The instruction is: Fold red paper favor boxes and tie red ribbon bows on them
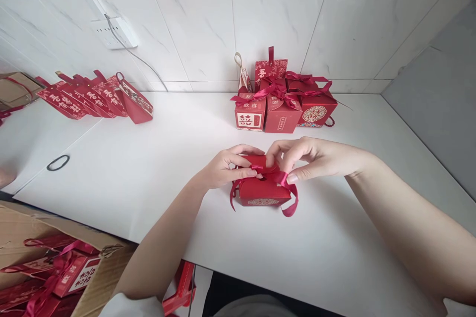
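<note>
A red gift box [265, 194] with a pale round emblem on its front stands on the white table before me. Dark pink ribbon [292, 205] runs across its top, and loose ends hang down at both sides. My left hand [228, 166] rests at the box's left top, thumb and fingers closed on the ribbon there. At the right of the top, my right hand [307, 158] pinches the ribbon between thumb and fingers. The fingers partly cover the top of the box, so how the ribbon is looped there is hidden.
Several ribboned red boxes [283, 118] stand by the tiled wall. Red bags [107, 96] lean in a row at the back left. A black ring [58, 162] lies on the table [156, 158]. A cardboard carton [89, 287] of red boxes is at lower left. Another person's hand [6, 177] shows at the left edge.
</note>
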`<state>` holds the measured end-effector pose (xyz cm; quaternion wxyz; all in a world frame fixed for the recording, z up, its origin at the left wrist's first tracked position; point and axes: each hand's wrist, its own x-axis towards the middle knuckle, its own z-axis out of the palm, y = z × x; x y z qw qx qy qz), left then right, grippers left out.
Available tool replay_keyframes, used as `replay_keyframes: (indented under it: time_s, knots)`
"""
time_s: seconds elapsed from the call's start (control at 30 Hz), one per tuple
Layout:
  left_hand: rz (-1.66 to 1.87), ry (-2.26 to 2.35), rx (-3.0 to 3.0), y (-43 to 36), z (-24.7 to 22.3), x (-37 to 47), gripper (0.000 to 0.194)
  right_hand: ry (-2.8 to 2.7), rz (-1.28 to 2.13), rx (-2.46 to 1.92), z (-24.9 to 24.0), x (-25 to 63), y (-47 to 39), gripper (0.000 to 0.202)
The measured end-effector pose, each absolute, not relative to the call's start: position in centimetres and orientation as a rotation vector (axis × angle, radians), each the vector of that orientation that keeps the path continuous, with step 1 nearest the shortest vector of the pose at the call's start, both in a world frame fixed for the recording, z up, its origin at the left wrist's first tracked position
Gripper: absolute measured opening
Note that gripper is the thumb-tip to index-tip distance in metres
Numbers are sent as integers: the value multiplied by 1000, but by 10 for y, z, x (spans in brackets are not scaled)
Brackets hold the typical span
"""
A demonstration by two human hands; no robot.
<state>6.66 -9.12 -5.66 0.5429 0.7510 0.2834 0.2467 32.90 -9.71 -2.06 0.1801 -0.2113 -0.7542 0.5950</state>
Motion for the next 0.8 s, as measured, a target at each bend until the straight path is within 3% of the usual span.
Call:
replay_keyframes:
  time_s: [0.23,0.5,0.73,0.8]
  knots:
    - [616,659,1731,-88,-63,68,12,-1812,1725,-293,-49,321,-86,7]
    - [645,702,1662,-91,-61,73,14,-1736,1627,-692,-51,311,-90,18]
    - [613,787,1679,-97,-55,74,19,-1713,1701,-654,-51,309,-92,14]
    - [603,792,1715,-97,-55,73,19,-1667,1741,-665,-50,308,-94,22]
